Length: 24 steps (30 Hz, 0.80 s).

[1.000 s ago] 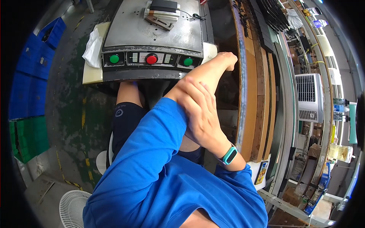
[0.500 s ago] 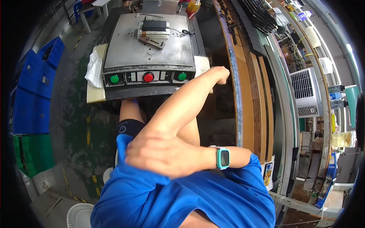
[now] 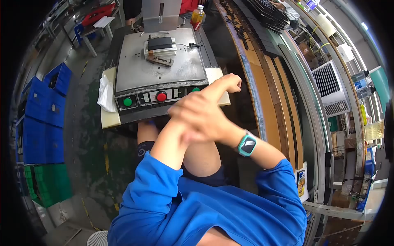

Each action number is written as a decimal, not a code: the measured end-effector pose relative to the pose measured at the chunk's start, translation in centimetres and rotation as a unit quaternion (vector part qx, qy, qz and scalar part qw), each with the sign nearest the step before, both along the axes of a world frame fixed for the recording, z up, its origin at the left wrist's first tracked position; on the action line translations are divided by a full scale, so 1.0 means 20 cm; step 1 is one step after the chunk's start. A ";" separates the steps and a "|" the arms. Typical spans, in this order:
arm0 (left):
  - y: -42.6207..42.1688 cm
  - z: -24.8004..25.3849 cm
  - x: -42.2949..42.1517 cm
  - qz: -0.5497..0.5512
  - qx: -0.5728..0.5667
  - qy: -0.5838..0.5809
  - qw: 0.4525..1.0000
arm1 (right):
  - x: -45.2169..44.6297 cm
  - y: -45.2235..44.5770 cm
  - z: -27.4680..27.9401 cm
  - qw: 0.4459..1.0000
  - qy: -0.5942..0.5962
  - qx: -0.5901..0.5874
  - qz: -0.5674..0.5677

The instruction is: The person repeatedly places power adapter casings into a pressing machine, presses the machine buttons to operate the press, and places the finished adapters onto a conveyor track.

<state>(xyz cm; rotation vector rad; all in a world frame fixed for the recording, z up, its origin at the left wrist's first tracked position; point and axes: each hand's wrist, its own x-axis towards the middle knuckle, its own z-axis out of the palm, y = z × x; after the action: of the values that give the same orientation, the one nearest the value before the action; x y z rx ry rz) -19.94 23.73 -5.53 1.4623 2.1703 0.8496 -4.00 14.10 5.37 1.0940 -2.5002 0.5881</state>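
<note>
Black and flat, a small box [image 3: 160,43] is being held up by a metal block [image 3: 162,52] on the grey plate [image 3: 182,69] of a machine [image 3: 150,96]. It is being seen ahead of both hands and a bit to the left, its long side being laid from left to right. Of the two, the left hand [image 3: 233,83] is being held nearer to the machine's right edge, just beside a pale board [image 3: 213,74]; whether the board is being touched cannot be told. Its fingers are being held bent in, with nothing being shown in them. By the blurred right hand [image 3: 199,117], the left forearm [image 3: 172,139] is being clasped, how tightly cannot be told. No brand is being made out: letters on the dark shorts [image 3: 145,148], the bottle [image 3: 198,17] and near the red button [image 3: 161,96] are being lost, too small for reading.
</note>
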 end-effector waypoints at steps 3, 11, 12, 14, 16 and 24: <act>-0.01 -0.03 -0.02 0.016 0.025 0.008 1.000 | -0.11 0.17 -0.06 0.995 -0.042 -0.074 -0.048; 0.08 0.06 0.11 -0.056 0.003 0.032 0.998 | 0.32 -0.50 0.12 0.935 -0.116 -0.247 0.226; 0.10 0.07 0.12 -0.065 0.029 0.018 0.997 | 0.35 -0.54 0.14 0.907 -0.149 -0.279 0.278; 0.07 0.14 0.17 -0.084 0.092 -0.007 0.992 | 0.32 -0.51 0.13 0.906 -0.146 -0.232 0.322; -0.05 0.26 0.27 -0.120 0.130 -0.003 0.984 | 0.22 -0.38 0.11 0.925 -0.121 -0.143 0.332; -1.15 0.27 0.46 -0.117 0.183 -0.188 0.958 | -0.60 1.19 0.20 0.951 0.163 0.016 -0.261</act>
<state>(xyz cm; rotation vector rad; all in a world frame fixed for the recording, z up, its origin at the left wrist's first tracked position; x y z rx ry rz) -10.65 0.66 -0.04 1.5311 1.5840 1.3648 -16.10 37.81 9.46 0.4473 -2.3620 0.1928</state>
